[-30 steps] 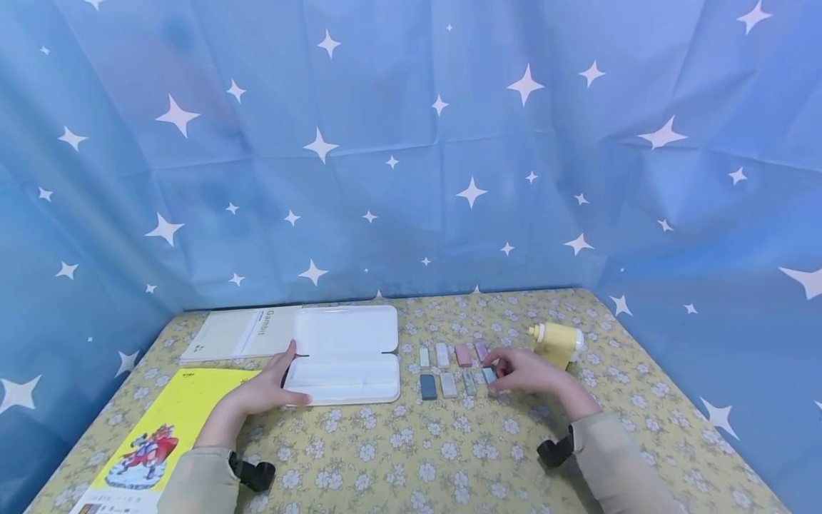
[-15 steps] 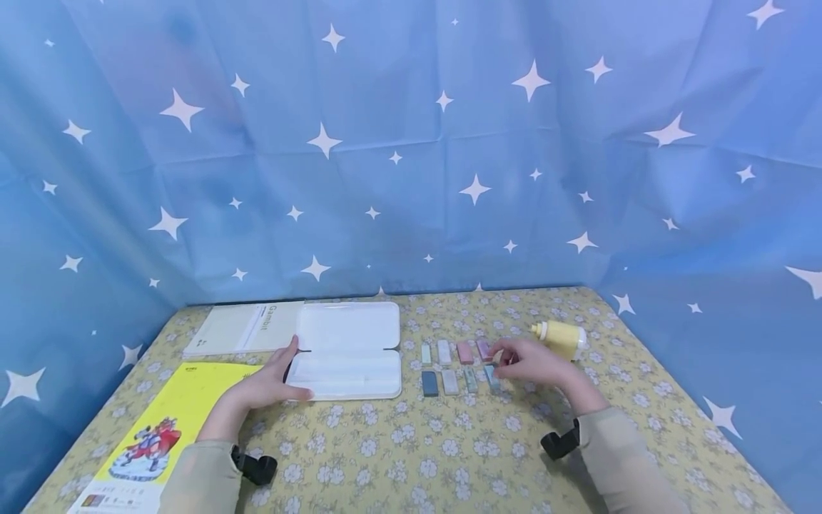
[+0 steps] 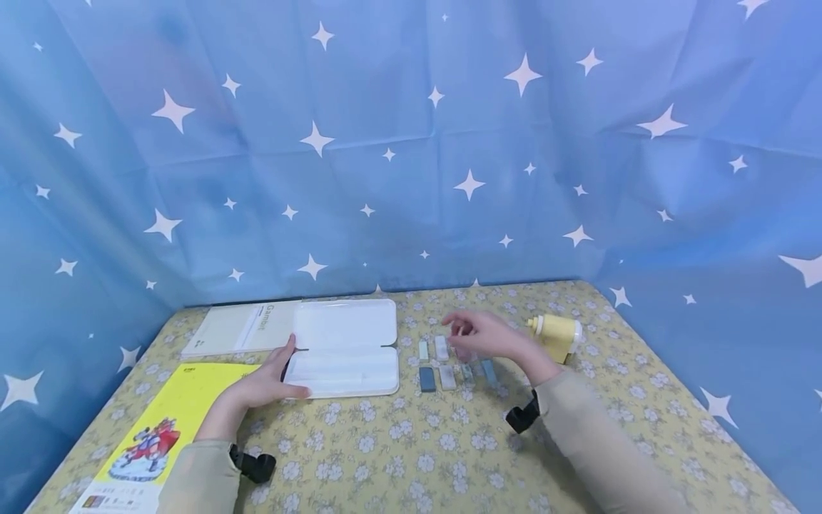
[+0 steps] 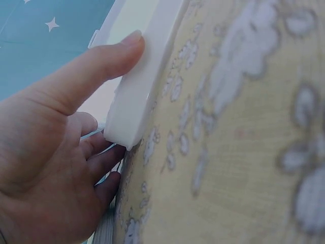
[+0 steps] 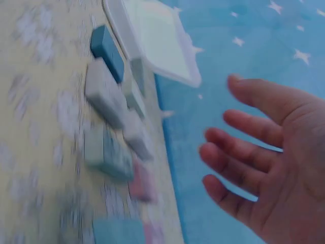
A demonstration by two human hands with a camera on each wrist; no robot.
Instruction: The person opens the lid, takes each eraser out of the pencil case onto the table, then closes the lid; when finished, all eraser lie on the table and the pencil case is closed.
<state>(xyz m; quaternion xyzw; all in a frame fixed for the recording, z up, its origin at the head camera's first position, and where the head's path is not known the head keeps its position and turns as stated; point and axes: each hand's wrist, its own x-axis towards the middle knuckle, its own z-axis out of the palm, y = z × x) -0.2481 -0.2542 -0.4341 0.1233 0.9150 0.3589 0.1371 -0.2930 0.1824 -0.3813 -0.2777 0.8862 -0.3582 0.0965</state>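
A white hinged case, like a pencil tin (image 3: 375, 371), lies unfolded flat with its lid (image 3: 349, 325) at the back. My left hand (image 3: 260, 385) grips its left end, thumb over the near rim and fingers at the side, as the left wrist view shows. My right hand (image 3: 484, 335) hovers over small eraser-like blocks in two rows, holding nothing. In the right wrist view its fingers (image 5: 228, 155) are loosely bent and apart from the blocks. The dark blue block (image 3: 427, 380), white block (image 3: 447, 378) and light blue block (image 3: 489, 372) are in the near row. The hand partly hides the back row.
A yellow bottle-shaped object (image 3: 557, 335) stands right of the blocks. A pale pad marked Gambit (image 3: 237, 332) lies at the back left, a yellow booklet (image 3: 173, 407) in front of it. A blue star-patterned curtain (image 3: 411, 178) closes off the table's back and sides.
My right hand has let go of the light blue block at the right end, risen, and moved left over the back row. The left hand stays on the case.
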